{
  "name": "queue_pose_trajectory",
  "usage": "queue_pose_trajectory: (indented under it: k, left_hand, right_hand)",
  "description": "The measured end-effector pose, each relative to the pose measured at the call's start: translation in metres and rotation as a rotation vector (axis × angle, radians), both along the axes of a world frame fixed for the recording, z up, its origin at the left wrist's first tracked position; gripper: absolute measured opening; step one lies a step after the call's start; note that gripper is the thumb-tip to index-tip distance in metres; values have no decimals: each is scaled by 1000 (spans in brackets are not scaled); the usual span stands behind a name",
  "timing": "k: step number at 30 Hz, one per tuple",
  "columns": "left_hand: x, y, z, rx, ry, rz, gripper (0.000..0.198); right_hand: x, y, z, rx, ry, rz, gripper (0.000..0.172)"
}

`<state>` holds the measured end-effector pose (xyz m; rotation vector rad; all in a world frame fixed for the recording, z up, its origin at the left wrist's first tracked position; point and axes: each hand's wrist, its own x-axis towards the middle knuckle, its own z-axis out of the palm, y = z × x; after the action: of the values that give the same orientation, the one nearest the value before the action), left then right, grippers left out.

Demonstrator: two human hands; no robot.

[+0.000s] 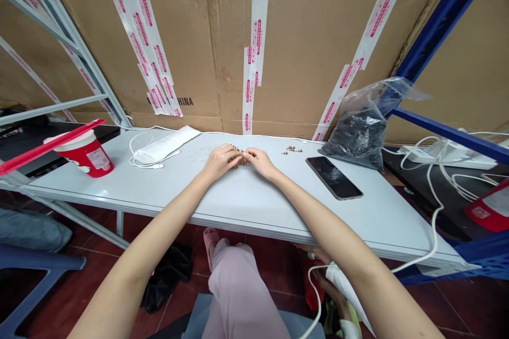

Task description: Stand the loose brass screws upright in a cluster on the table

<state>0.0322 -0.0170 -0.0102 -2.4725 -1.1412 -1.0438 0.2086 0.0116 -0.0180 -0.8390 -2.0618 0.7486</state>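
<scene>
Brown pieces (240,159) (tiny) in left hand (221,161), right hand (261,162)

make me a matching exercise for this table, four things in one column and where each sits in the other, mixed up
Things
1. red cup
2. phone
3. plastic bag
4. brown cluster

Places
A. pinched between the left hand and the right hand
B. far left end of the table
C. lying flat, to the right of the right hand
D. back right, behind the phone

Pairs: 1-B, 2-C, 3-D, 4-A
</scene>
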Motion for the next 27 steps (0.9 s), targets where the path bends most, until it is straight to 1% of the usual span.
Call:
queue_pose_trajectory:
  k: [3,5,13,18,21,24,27]
  left_hand:
    - [-1,1,-1,20,25,0,27]
    - [-1,1,-1,19,26,-3,27]
    - [0,-1,-1,13,54,-19,28]
    - [0,-1,-1,73,31,-10,26]
    - [0,-1,-2,120,29,-28,24]
    - [0,0,-4,149,31,-45,22]
    - [0,-1,-3,162,15,-36,21]
  right_hand:
    - [0,-3,3,61,-40,-44,30]
    - [0,-4,3,71,-56,-43,31]
    - [-1,-2,-2,-28,-48,-8,46]
    - [1,-6,4,42,-76,-11,39]
    - [2,-6,5,53,-75,9,39]
    - [1,-4,3,-3,-55,38,40]
    - [0,-4,2,-64,24,82,40]
